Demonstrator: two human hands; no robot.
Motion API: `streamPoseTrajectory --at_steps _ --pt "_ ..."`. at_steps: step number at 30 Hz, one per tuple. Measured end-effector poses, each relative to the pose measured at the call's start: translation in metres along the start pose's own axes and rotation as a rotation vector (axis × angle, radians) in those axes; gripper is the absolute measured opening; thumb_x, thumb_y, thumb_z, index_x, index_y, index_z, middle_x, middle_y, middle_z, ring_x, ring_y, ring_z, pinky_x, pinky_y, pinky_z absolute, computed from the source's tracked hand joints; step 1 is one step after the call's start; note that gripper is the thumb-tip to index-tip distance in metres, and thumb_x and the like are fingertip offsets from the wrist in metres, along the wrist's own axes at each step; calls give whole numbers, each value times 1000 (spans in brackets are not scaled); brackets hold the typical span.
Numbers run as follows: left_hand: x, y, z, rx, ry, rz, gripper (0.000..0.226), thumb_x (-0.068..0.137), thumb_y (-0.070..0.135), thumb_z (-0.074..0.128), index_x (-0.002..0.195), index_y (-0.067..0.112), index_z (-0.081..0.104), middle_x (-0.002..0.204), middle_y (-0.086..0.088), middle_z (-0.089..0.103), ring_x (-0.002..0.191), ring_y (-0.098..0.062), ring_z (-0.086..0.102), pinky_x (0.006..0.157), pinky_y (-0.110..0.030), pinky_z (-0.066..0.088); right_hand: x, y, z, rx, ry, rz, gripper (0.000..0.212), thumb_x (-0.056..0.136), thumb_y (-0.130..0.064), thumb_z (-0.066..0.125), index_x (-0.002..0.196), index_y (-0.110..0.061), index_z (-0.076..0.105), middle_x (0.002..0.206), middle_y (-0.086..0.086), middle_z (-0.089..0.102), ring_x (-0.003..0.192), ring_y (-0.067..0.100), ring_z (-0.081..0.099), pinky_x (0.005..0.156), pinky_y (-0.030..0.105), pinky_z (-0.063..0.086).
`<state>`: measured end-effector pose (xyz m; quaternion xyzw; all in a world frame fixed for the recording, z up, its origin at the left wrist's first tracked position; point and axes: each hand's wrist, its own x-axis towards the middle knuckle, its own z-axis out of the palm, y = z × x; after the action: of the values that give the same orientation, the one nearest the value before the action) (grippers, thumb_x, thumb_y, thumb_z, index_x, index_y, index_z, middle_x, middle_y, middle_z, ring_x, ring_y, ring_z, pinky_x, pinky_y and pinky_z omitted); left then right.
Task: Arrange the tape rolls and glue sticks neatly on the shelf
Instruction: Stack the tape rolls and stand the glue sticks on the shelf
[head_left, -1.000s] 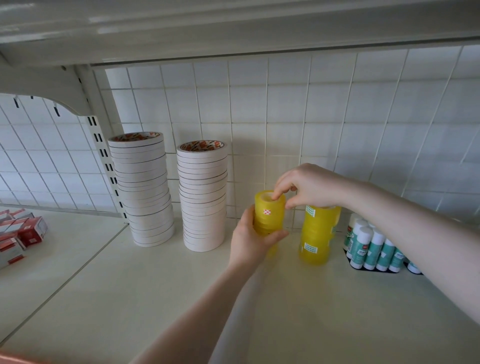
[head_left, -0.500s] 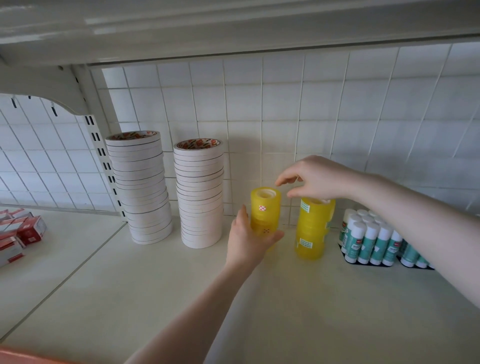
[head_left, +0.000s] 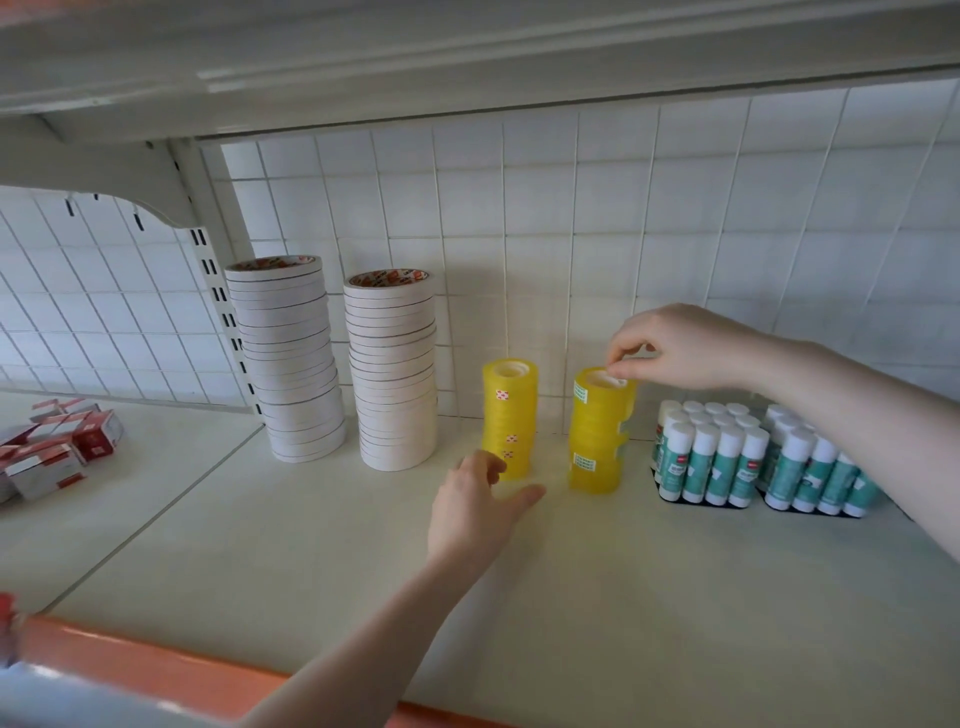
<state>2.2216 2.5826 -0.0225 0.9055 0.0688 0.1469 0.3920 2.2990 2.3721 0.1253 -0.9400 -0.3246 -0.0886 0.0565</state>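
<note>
At the centre of the frame, on the pale shelf (head_left: 311, 571), two yellow tape stacks stand upright and a little apart. The left hand (head_left: 475, 512) sits just in front of the left yellow stack (head_left: 509, 415), fingers loose and spread, holding nothing; whether its fingertips touch the stack's foot I cannot tell. The right hand (head_left: 670, 348) reaches in from the right edge and pinches the top rim of the right yellow stack (head_left: 597, 431) between thumb and forefinger. Left of centre, two taller stacks of white tape (head_left: 288, 358) (head_left: 395, 371) stand side by side against the tiled back wall. At the right, glue sticks (head_left: 711, 457) with white caps stand packed in two dark trays. At the far left edge lie red and white boxes (head_left: 57, 452).
</note>
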Motion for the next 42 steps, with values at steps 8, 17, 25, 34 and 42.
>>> streamPoseTrajectory --at_steps 8,17,25,34,42 --pt "-2 31 28 -66 -90 70 68 81 45 67 138 17 43 133 -3 53 120 -17 49 99 -30 41 -2 8 11 29 -75 -45 20 88 -41 58 103 -32 68 108 -11 62 96 8 52 89 36 44" --pt "15 48 57 -256 -44 129 65 80 36 71 137 24 42 123 3 56 115 -15 50 96 -28 42 1 12 15 77 -54 -77 21 87 -36 63 103 -27 71 107 -8 63 89 6 50 86 31 43" --pt "22 67 62 -428 97 164 41 77 35 74 112 20 57 82 13 56 77 -4 49 71 -18 42 2 15 16 120 -34 -84 18 84 -35 66 99 -28 73 104 -7 64 78 -1 49 82 28 42" --pt "23 64 60 -427 110 191 26 77 32 75 91 20 57 63 14 48 62 2 45 57 -14 35 4 15 16 123 -43 -72 19 84 -33 66 101 -26 73 106 -8 65 77 -9 47 79 23 40" --pt "20 57 70 -361 110 137 44 70 35 79 106 20 59 81 11 56 71 -5 46 60 -11 33 4 16 16 119 -51 -66 19 85 -32 66 101 -25 73 107 -9 65 77 -10 45 77 22 39"
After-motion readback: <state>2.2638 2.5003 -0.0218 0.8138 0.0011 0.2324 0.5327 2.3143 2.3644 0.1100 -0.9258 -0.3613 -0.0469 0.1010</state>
